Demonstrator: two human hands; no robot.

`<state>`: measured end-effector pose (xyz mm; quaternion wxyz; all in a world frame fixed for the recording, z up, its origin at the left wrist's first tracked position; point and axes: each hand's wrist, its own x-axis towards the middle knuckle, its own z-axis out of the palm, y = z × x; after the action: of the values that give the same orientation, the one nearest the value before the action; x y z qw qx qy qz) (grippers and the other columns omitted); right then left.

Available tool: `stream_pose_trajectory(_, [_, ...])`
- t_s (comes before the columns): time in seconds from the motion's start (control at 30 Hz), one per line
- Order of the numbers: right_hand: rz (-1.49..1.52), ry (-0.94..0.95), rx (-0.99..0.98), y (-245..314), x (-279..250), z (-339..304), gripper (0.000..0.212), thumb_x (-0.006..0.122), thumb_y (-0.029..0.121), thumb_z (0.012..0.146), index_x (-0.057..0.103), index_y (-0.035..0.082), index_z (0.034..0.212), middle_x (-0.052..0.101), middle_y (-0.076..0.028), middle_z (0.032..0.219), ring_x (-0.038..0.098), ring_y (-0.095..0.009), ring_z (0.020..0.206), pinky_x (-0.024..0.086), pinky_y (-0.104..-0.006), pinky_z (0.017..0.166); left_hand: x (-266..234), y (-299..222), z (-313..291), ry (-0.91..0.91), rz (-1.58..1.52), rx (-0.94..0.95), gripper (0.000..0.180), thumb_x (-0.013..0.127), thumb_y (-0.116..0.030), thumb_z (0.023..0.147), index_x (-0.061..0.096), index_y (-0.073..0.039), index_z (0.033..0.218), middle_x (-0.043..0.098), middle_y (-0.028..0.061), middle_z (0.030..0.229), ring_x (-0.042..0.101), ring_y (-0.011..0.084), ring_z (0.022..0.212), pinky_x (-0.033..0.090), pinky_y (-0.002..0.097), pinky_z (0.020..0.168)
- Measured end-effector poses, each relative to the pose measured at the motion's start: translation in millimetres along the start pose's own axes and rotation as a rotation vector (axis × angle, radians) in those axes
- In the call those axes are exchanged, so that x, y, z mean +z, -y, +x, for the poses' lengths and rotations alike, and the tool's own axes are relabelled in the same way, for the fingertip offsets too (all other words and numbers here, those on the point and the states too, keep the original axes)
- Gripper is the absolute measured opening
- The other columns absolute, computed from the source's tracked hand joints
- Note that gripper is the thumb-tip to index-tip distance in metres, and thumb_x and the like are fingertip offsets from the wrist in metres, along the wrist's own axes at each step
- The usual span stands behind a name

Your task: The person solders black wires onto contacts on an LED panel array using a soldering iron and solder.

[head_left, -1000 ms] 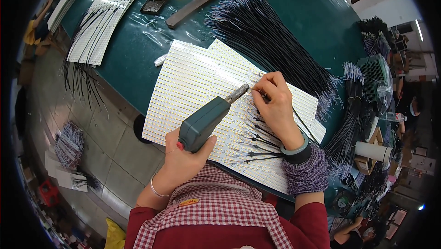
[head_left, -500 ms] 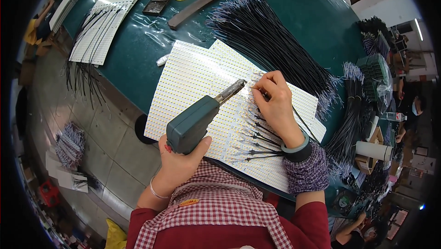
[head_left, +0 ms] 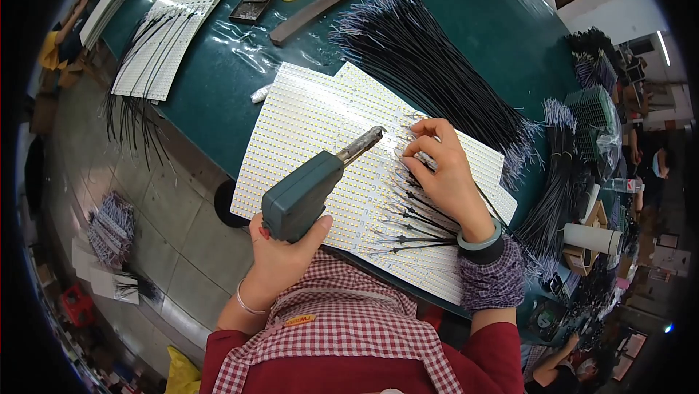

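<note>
In my left hand (head_left: 287, 256) is a dark green soldering gun (head_left: 302, 194), my fingers wrapped round its body. Its metal tip (head_left: 371, 139) points up and right over a white LED board (head_left: 313, 132), just left of my right hand. My right hand (head_left: 440, 165) hovers at the board's wire row, fingers bent and spread apart. No wire shows clearly between its fingertips. Short black two-core wires (head_left: 419, 240) with bared ends lie in a row along the board below that hand. Another black wire runs out from beneath my right wrist.
A thick bundle of black wires (head_left: 429, 66) lies beyond the boards, and another bundle (head_left: 557, 183) is at right. A dark metal bar (head_left: 313, 14), a small tray (head_left: 255, 1) and wired boards (head_left: 164, 52) sit on the green table (head_left: 218, 88). A white cup (head_left: 593, 239) stands at right.
My right hand has drawn slightly down and right, and its fingers have spread from a pinch. The soldering gun's tip has shifted a little left.
</note>
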<state>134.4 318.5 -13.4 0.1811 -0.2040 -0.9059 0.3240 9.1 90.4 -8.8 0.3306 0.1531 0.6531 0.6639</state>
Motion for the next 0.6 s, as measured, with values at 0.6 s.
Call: stream_pose_trajectory(0.6, [-0.164, -0.047, -0.147, -1.5, 7.2, 4.7, 0.015, 0.066, -0.001, 0.074, 0.054, 0.001, 0.083, 0.055, -0.012, 0.104, 0.053, -0.029, 0.094, 0.046, -0.0374, 0.078, -1.4, -0.2, -0.4, 0.022, 0.014, 0.019, 0.035, 0.076, 0.003, 0.073, 0.064, 0.003, 0.106, 0.068, 0.0077, 0.095, 0.064, 0.0107, 0.076, 0.053, 0.0229, 0.064])
